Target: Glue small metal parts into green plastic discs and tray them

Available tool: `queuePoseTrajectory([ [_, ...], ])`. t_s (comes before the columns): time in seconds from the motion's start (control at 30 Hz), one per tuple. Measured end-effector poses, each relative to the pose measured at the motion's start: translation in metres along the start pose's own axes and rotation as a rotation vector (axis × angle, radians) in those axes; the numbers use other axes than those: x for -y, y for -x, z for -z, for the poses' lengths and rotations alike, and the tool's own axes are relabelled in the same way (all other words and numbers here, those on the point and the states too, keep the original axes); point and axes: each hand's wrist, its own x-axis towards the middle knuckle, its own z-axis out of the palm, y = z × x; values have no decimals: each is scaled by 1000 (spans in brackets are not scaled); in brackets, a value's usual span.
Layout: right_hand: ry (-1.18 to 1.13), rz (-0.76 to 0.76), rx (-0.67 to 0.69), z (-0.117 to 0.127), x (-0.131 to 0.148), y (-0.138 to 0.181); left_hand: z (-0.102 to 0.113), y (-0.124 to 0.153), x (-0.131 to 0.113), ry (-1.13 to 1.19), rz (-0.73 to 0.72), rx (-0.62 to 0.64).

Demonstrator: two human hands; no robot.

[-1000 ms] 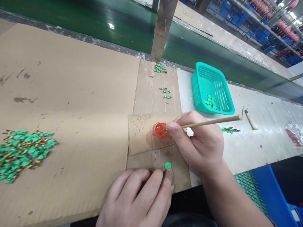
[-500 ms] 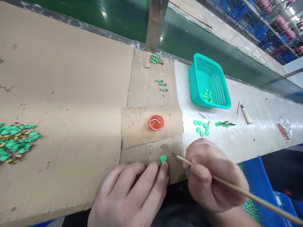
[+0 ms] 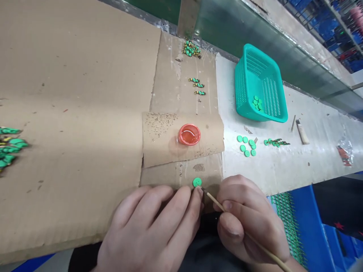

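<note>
A round green button (image 3: 197, 182) lies on the cardboard at the table's near edge. My left hand (image 3: 159, 223) rests over that edge with fingers bent together, its index fingertip at the button's lower rim; the thumb is hidden. Closed around a thin paintbrush (image 3: 217, 201) with a wooden handle is my right hand (image 3: 251, 217). The brush's dark tip reaches the button's lower right side, next to the left fingertip. Beyond the button stands a small red cup (image 3: 189, 134) with clear, shiny liquid inside.
Right of the cup, several green buttons (image 3: 247, 153) lie near a turquoise basket (image 3: 261, 83) holding more. Small green-and-gold pieces form piles at the back (image 3: 191, 49) and far left (image 3: 11, 147). A tube (image 3: 302, 132) lies at right, above blue bins (image 3: 306, 223).
My right hand has moved left and brought the brush tip from beside the button onto its edge. The left hand stays at the button. The whole view has shifted slightly.
</note>
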Motion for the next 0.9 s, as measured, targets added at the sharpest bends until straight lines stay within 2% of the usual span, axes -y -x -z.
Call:
queuePoseTrajectory([
  [0.63, -3, -5, -16, -6, -1, -2, 1, -1, -1, 1, 17, 24],
  [0.7, -40, -8, -43, -7, -2, 1, 0, -3, -2, 5, 15, 11],
  [0.83, -73, -43, -209, -7, -4, 4, -3, -7, -2, -1, 27, -34],
  [0.9, -35, -11, -175, -4, -6, -3, -5, -8, -3, -1, 37, -47],
])
